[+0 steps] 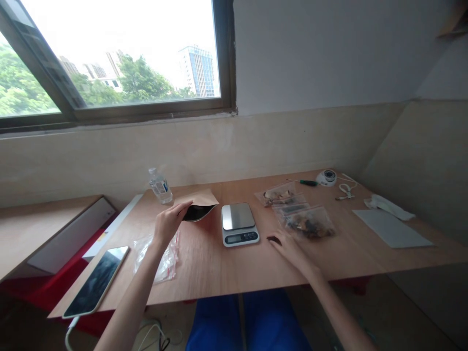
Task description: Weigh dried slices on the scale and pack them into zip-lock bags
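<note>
My left hand (170, 222) grips the edge of a brown paper pouch (203, 197), whose dark mouth gapes towards me. Between my hands stands a white kitchen scale (240, 224) with a bare metal plate. My right hand (287, 247) pinches a small dark brown piece (273, 239), too small to name, just right of the scale. Behind that hand lies a clear zip bag of brown dried pieces (310, 224). Another zip bag (280, 194) with pale and brown pieces rests farther back, partly overlapped by other bags.
Empty clear zip bags (166, 258) lie under my left forearm, beside a phone (97, 282) on a cable. A water bottle (161, 186) stands at the back left. Back right are a green screwdriver (307, 183), a dome camera (326, 178) and a white sheet (393, 228).
</note>
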### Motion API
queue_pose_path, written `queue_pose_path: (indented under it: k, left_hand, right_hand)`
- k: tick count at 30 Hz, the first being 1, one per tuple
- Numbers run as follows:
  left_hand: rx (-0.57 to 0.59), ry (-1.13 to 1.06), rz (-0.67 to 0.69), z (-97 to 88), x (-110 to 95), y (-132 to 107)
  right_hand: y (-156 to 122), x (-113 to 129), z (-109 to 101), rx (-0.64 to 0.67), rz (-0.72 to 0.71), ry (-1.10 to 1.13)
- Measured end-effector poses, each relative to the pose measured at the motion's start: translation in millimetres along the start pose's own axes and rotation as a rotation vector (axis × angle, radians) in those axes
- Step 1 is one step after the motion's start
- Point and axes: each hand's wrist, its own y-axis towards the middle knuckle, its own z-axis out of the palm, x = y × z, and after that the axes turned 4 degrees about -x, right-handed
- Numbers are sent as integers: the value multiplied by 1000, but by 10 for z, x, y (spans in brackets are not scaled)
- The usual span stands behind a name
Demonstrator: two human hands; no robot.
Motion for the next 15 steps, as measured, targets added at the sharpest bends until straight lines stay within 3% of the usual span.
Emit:
queue_pose_path:
  k: [4,9,12,15]
  left_hand:
    - [-27,-97,-11,-194,-252,-5]
    - [-20,-147,-88,-300,-488,-60]
    - [-22,-218,-145,-325,-547,-103]
    - [-14,-338,-204,-318,-582,-138]
  right_hand:
    - [395,144,92,-94,-21,105]
    - [893,351,456,-102,-112,153]
    - [923,555,522,-74,-150,177]
    - [742,925,365,-213,-195,287]
